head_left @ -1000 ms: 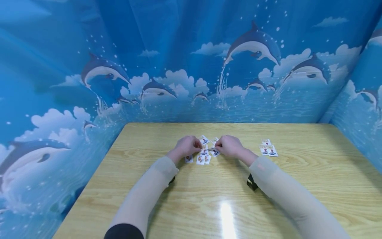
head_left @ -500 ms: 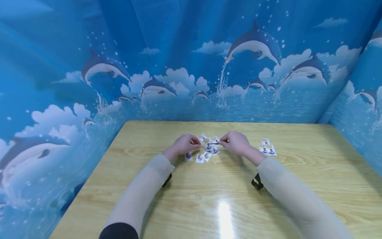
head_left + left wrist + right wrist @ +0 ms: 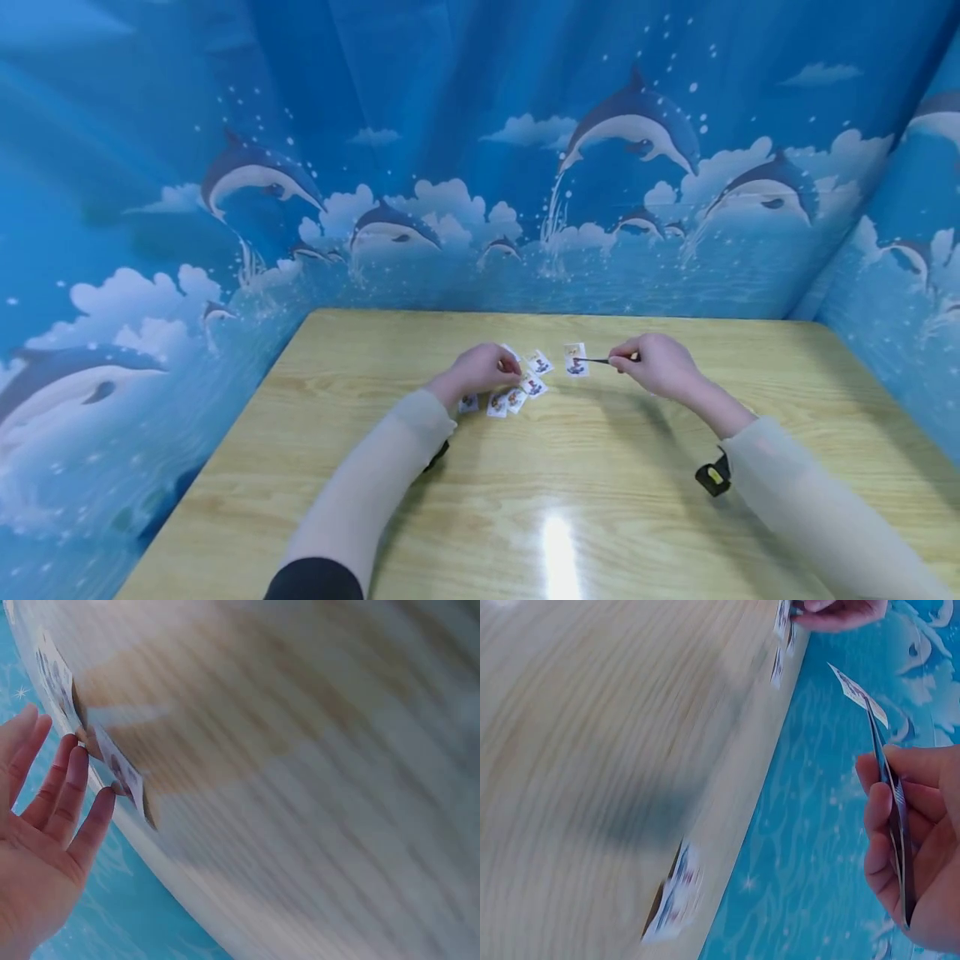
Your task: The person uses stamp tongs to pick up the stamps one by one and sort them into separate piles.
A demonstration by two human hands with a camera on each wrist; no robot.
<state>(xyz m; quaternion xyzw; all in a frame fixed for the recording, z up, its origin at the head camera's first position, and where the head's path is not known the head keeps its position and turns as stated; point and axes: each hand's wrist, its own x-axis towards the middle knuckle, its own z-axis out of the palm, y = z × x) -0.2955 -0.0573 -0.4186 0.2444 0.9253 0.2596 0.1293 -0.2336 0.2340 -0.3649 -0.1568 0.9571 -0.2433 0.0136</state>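
My right hand (image 3: pixel 662 367) holds a pair of slim metal tweezers (image 3: pixel 898 817) between thumb and fingers. Their tips grip a small white picture card (image 3: pixel 576 360), raised off the table in the right wrist view. My left hand (image 3: pixel 482 369) hovers over a loose cluster of similar cards, its fingers loosely bent and fingertips right at them. In that cluster lie one card (image 3: pixel 538 362) at the back, another card (image 3: pixel 533 384) beside the left fingertips and several nearer me. The left hand hides part of the cluster.
A second group of cards (image 3: pixel 676 896) lies on the wooden table (image 3: pixel 600 517) to the right, hidden behind my right hand in the head view. A blue dolphin-print curtain (image 3: pixel 450 150) hangs along the table's back edge.
My right hand has moved right with the tweezers, carrying a card away from the cluster. The left hand stays by the cluster, where some cards have shifted slightly.
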